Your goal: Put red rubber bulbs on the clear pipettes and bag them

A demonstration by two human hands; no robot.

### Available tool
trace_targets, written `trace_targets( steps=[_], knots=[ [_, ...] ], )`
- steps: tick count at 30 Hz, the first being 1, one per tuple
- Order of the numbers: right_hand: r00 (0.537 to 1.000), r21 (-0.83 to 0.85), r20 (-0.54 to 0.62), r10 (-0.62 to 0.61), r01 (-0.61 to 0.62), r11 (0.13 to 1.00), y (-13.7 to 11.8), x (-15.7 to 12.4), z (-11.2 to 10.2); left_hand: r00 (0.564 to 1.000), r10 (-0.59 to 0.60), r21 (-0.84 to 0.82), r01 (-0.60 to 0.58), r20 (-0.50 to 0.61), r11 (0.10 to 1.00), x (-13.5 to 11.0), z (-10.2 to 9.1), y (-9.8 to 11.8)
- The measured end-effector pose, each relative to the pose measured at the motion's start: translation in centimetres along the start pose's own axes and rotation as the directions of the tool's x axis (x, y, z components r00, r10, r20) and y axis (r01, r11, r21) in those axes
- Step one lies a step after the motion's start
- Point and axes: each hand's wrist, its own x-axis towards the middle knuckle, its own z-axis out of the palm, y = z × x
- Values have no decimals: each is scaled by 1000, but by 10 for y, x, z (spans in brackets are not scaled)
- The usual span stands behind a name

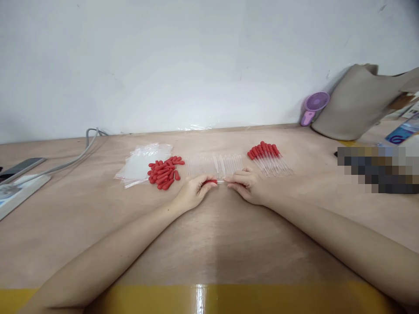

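Observation:
My left hand (pixel 194 192) pinches a small red rubber bulb (pixel 211 181) at the middle of the wooden table (pixel 209 244). My right hand (pixel 246 185) is closed on a thin clear glass tube (pixel 221 181) that meets the bulb between the two hands. Just behind my hands lies a row of bare clear tubes (pixel 214 165). To the left of them is a heap of loose red bulbs (pixel 164 172). A pile of tubes with red bulbs fitted (pixel 269 158) lies to the right.
Clear plastic bags (pixel 144 163) lie behind the loose bulbs. A grey cable (pixel 77 157), a phone (pixel 19 168) and a white block sit at far left. A purple hand fan (pixel 313 107) and a beige bag (pixel 360 102) stand at back right. Yellow tape edges the table front.

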Motion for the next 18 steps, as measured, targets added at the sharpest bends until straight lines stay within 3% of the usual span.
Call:
trace_targets(
  steps=[8, 13, 18],
  knots=[
    [993, -81, 108, -49, 58, 995, 5, -2, -7, 986, 111, 36, -116, 125, 993, -3, -2, 2],
    [998, -283, 5, -59, 58, 957, -1, -3, -3, 999, 45, 95, -48, 29, 994, -1, 0, 3],
    [993, -268, -66, -93, 73, 961, 3, -3, 1, 999, -34, 75, 37, -31, 997, 1, -1, 5]
  ],
)
